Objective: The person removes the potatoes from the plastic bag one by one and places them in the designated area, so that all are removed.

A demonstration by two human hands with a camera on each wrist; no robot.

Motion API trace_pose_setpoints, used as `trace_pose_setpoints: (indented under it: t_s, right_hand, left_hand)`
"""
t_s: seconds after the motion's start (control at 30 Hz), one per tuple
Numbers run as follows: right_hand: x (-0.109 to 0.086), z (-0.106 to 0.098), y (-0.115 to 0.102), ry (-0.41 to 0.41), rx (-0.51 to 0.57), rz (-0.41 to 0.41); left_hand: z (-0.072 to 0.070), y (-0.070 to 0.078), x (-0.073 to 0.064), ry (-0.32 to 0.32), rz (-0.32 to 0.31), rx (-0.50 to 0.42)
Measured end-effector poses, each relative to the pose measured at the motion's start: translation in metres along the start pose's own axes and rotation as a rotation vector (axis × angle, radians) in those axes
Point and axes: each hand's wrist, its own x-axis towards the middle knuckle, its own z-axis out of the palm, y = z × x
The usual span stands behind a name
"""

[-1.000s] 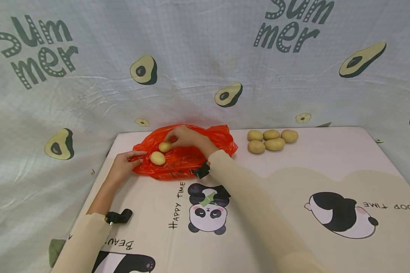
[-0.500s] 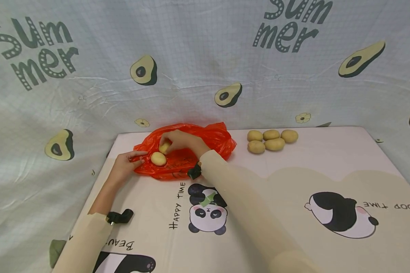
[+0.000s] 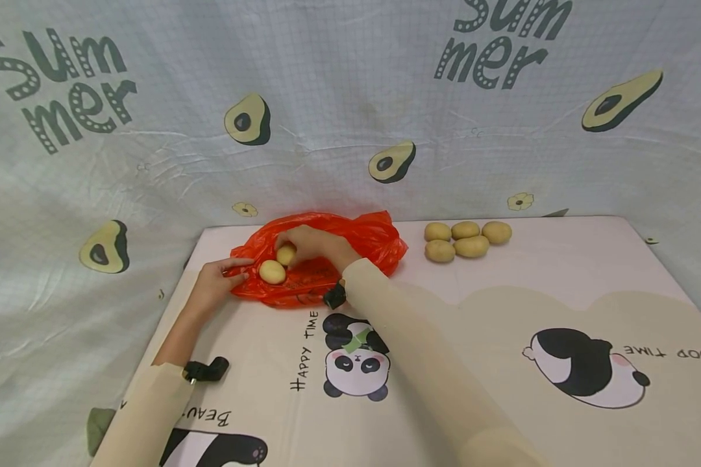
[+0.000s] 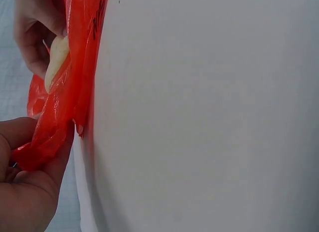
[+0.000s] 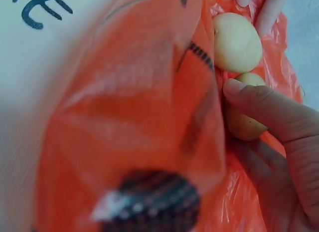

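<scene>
A red plastic bag (image 3: 312, 295) lies spread at the back left of the table, its mouth towards the left. My left hand (image 3: 213, 285) pinches the bag's edge between thumb and fingers; the left wrist view shows the film (image 4: 45, 142) bunched there. Over the bag, my right hand (image 3: 312, 248) holds a yellow potato (image 3: 285, 254), its thumb on top in the right wrist view and part of the potato (image 5: 244, 123) covered. Right beside it on the red film, nearer the left hand, sits a second potato (image 3: 272, 272).
Several potatoes (image 3: 471, 246) stand in two rows on the table's back edge, right of the bag. The pale tabletop (image 3: 461, 344) carries panda prints and lettering. Behind it hangs a white cloth (image 3: 327, 84) with avocado prints.
My right hand has shifted slightly left over the bag, and the potato under its fingers has moved a little. The left hand keeps its place at the bag's edge.
</scene>
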Motion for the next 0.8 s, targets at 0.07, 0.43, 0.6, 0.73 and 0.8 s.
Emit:
trace_pose_setpoints:
  t_s: [0.07, 0.43, 0.6, 0.73, 0.8]
  right_hand:
    - [-0.001, 0.000, 0.002, -0.007, 0.002, -0.011]
    - [-0.014, -0.011, 0.007, -0.049, -0.085, -0.118]
    - [-0.023, -0.015, 0.004, -0.080, -0.146, -0.146]
    - [-0.035, -0.018, 0.001, -0.092, -0.123, -0.143]
    - [-0.042, -0.020, -0.001, -0.085, -0.113, -0.139]
  left_hand:
    - [0.000, 0.000, 0.000, 0.001, -0.002, -0.004]
    - [0.001, 0.003, 0.001, 0.007, -0.010, -0.005]
    - [0.001, 0.002, 0.000, 0.007, -0.004, 0.007]
    - [0.002, 0.001, 0.000, 0.012, -0.012, 0.011]
    - [0.003, 0.001, -0.001, 0.014, -0.011, 0.014]
